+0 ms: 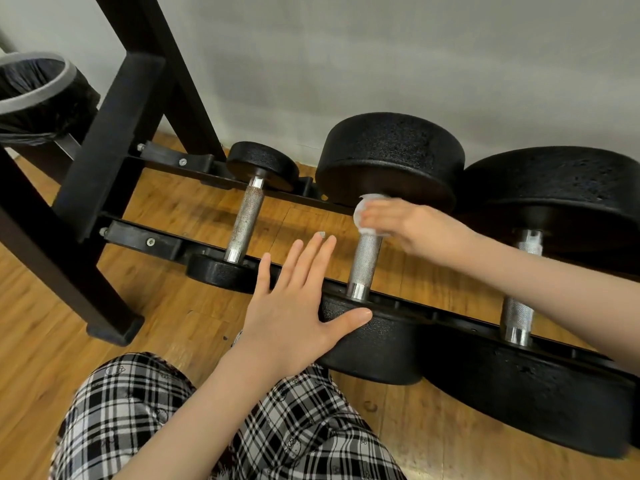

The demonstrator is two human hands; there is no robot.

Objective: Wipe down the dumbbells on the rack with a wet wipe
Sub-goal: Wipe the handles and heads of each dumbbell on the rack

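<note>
Three black dumbbells with knurled metal handles lie across a low black rack (145, 240): a small one (244, 220) on the left, a middle one (365, 265), and a large one (517, 313) on the right. My right hand (415, 230) grips a white wet wipe (362, 216) wrapped round the far end of the middle dumbbell's handle. My left hand (294, 306) is spread flat, its thumb resting on the middle dumbbell's near head (374, 351), fingers straight above the rack's front rail.
A bin with a black liner (31, 95) stands at the far left. Black frame legs (104, 161) rise at the left of the rack. A grey wall runs behind, and wooden floor lies below. My knee in checked trousers (145, 410) is at the bottom.
</note>
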